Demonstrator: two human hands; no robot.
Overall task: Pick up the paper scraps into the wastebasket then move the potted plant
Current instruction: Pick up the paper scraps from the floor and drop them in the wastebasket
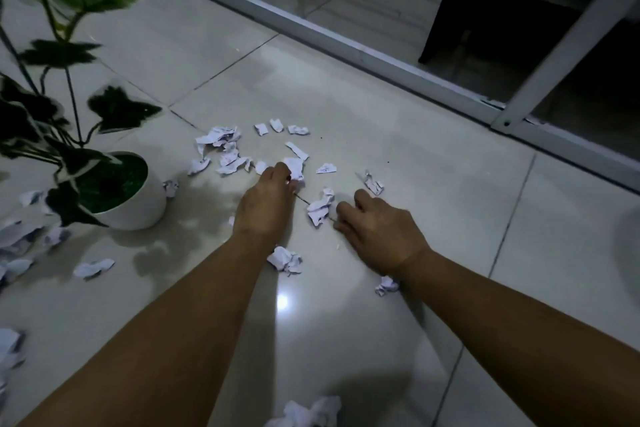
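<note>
Several white paper scraps [227,149] lie scattered over the pale floor tiles, with more at the far left [20,236] and at the bottom edge [308,412]. My left hand [265,201] reaches forward and pinches a crumpled scrap [295,168] at its fingertips. My right hand [377,229] lies low over the floor with its fingers curled beside another scrap [320,206], touching or nearly touching it. The potted plant [131,198], dark green and white leaves in a round white pot, stands at the left. The wastebasket is not clearly in view.
A white metal door frame [381,62] with glass runs diagonally across the back. A dark piece of furniture [485,10] stands behind the glass. A blurred pale shape [628,253] sits at the right edge.
</note>
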